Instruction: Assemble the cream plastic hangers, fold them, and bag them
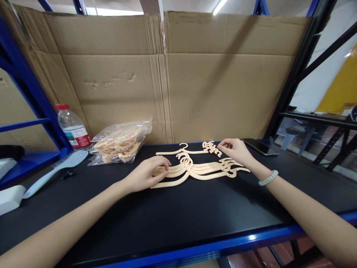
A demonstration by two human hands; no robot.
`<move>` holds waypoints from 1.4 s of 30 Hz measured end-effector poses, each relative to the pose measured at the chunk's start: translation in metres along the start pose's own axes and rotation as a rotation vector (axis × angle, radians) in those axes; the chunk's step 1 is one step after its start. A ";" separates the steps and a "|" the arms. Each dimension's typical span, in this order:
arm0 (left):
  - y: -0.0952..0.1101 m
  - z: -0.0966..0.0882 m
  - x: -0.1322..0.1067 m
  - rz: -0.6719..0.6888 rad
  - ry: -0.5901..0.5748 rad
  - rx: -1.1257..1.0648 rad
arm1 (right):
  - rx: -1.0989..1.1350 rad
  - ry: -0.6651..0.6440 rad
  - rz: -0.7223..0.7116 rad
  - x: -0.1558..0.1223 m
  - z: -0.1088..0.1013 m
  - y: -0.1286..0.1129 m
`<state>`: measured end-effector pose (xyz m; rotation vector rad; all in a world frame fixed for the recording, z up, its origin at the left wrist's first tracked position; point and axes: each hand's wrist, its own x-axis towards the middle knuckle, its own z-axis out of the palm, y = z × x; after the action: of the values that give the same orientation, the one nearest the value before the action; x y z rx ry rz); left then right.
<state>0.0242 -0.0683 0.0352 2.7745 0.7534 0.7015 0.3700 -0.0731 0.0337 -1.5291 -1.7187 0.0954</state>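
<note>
Several cream plastic clothes hangers lie overlapped in a row on the black tabletop, hooks bunched at the middle. My left hand is over their left arms, fingers curled behind and thumb in front. One more hanger lies apart behind the row, its hook toward the cardboard. At its right end is a small pile of cream plastic hook-shaped pieces. Beside this pile is my right hand, thumb and fingers pinched together; what they hold, if anything, is hidden. Similar small pieces sit on the row's right arms.
A clear plastic bag of cream pieces stands at the back left, beside a red-capped bottle. A pale hairbrush lies at left. Behind my right hand lies a dark phone. Cardboard walls off the back.
</note>
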 end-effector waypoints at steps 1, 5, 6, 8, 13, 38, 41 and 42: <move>0.000 0.000 0.000 0.000 0.008 0.000 | 0.004 0.012 0.004 0.000 0.000 0.001; -0.002 0.000 0.000 -0.001 0.024 -0.001 | 0.015 0.028 0.010 0.001 0.002 0.005; -0.002 0.000 0.000 -0.004 0.028 -0.003 | 0.014 0.029 0.007 0.002 0.002 0.006; -0.002 0.001 0.000 -0.008 0.033 -0.007 | 0.010 0.031 0.001 0.002 0.003 0.007; -0.004 0.003 0.000 -0.012 0.041 -0.003 | -0.005 0.029 -0.001 0.002 0.002 0.005; -0.007 0.004 0.000 -0.038 0.095 0.003 | -0.025 0.027 -0.026 0.002 0.004 0.008; -0.006 0.004 0.000 -0.051 0.101 0.007 | -0.026 0.005 -0.027 0.002 0.006 0.009; -0.006 0.004 0.000 -0.056 0.102 0.007 | -0.025 -0.004 -0.025 0.003 0.006 0.009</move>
<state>0.0237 -0.0630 0.0296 2.7291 0.8509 0.8369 0.3734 -0.0658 0.0259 -1.5253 -1.7480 0.0646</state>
